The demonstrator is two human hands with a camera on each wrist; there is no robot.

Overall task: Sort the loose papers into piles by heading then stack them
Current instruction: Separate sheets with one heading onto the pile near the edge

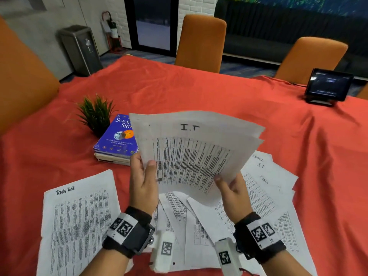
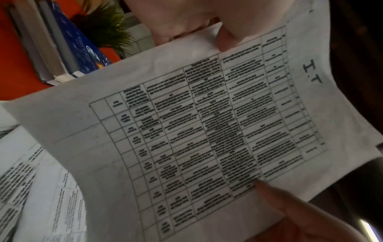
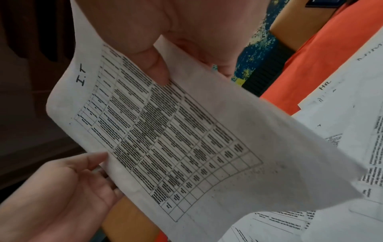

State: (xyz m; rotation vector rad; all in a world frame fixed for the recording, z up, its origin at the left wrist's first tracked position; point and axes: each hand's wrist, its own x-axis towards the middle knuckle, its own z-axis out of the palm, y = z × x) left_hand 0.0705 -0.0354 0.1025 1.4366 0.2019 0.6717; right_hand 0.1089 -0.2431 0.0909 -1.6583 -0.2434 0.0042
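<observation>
holding the i.t sheets up off the table, both hands are pinching them at their lower edges: the left hand is gripping the left edge with its thumb on the printed face and fingers behind, and the right hand is gripping the lower right edge the same way. at least two sheets are showing at the upper right corner, one edge peeking out behind the other. the front sheet is bearing the handwritten heading "i.t" over a printed grid. the left wrist view is showing that thumb pressing on the page; the right wrist view is showing the right thumb on the grid.

lying under the hands, the loose papers are spreading in a fan on the red cloth, some marked "it" and "admin". a task list sheet is lying apart to the left. books are sitting stacked beyond it, just beside a plant. a tablet is standing at the far right edge, with chairs behind the table.
</observation>
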